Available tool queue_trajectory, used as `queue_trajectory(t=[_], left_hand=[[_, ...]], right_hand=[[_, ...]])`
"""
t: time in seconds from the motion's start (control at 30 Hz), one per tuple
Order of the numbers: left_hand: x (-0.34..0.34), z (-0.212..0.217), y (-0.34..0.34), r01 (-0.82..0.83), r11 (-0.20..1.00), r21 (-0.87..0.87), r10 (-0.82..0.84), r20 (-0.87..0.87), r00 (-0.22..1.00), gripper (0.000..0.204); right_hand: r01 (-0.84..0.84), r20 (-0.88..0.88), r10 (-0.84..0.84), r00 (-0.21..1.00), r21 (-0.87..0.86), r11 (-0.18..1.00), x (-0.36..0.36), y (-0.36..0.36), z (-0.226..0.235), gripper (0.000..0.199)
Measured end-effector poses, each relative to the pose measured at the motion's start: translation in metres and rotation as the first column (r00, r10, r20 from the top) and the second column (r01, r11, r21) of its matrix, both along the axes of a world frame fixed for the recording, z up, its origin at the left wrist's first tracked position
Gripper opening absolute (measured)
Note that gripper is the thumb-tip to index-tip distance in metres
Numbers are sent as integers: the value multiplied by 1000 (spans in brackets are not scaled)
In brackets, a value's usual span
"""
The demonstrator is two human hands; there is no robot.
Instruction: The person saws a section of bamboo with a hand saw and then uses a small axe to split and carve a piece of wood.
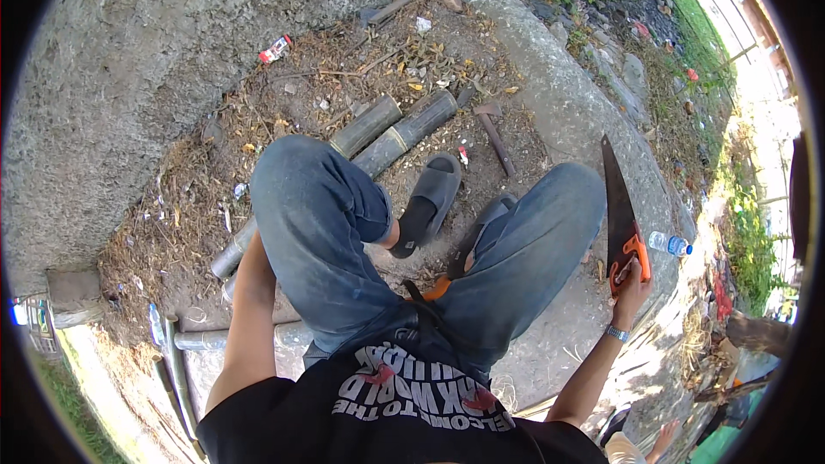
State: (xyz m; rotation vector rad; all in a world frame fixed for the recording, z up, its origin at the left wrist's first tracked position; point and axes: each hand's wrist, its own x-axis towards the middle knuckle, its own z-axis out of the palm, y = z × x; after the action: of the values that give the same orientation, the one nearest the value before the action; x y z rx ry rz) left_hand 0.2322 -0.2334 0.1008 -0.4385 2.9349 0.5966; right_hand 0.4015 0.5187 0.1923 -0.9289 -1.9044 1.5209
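Out to the right, my right hand (632, 292) is closed round the orange handle of a handsaw (620, 202). Its dark blade points up and away, beside my right knee. My left forearm (253, 292) reaches down past the outer side of my left knee, and the leg hides the hand. Two cut bamboo poles (415, 129) lie side by side on the ground, passing under my left knee. To the right of their far ends rests a hatchet (497, 139) with a brown handle. An orange object (438, 288), partly covered, shows between my thighs.
A capped water bottle (669, 244) lies by the saw handle on a concrete ledge (550, 69). A rough wall (129, 77) rises at left. More bamboo (202, 340) lies lower left. Another person's hand (663, 440) shows at lower right. Dry leaves and litter cover the ground.
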Motion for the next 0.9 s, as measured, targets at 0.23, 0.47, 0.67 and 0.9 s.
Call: queue_trajectory(t=[0.23,0.47,0.67,0.9], left_hand=[[-21,-25,12,-62,990,130,63,-5,998,76],[-44,-54,21,-132,958,256,138,-7,990,70],[-101,-41,-12,-54,940,337,91,-95,991,65],[-259,142,-29,396,889,229,-379,-115,918,64]], right_hand=[[167,-15,-167,986,-25,986,9,-20,-3,16],[173,11,-173,985,5,985,34,-3,-22,19],[289,-70,-283,956,84,954,35,-16,12,18],[460,-321,-391,863,180,869,5,-14,98,24]])
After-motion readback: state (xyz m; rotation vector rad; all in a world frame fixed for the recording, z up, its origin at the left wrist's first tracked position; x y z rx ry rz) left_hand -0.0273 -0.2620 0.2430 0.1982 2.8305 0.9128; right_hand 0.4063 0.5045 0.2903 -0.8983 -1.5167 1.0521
